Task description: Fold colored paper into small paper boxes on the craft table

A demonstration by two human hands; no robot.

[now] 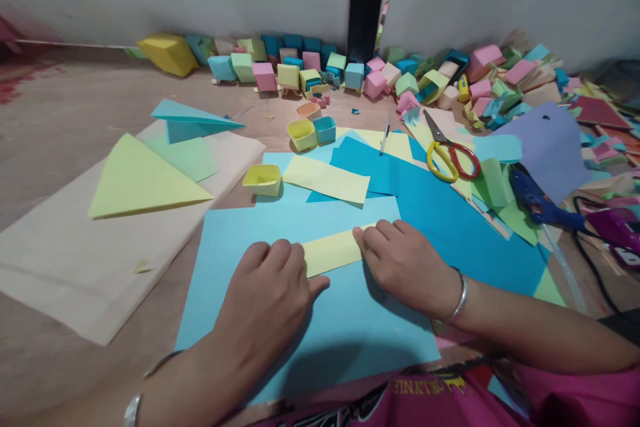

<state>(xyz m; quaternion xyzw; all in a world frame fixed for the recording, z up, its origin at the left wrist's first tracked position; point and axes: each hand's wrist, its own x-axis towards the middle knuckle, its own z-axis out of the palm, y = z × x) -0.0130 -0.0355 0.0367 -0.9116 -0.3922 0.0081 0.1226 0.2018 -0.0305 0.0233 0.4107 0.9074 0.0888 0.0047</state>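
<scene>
A narrow pale yellow paper strip (333,251) lies over a light blue sheet (240,240) in front of me. My left hand (275,287) is closed on the strip's left end, its thumb stretched along the lower edge. At the right end, my right hand (395,257) pinches the strip, fingers curled over it. Just beyond sits another pale yellow paper piece (327,180). Small open paper boxes stand behind: a yellow box (263,180), a second yellow box (302,135), a blue box (325,130) and an orange box (309,111).
Scissors (450,153), a pen (385,133) and a blue glue gun (537,200) with a cord lie to the right. Folded yellow paper (145,183) rests on a large pale sheet (100,273) at left. Several paper cubes and a phone (365,21) line the wall.
</scene>
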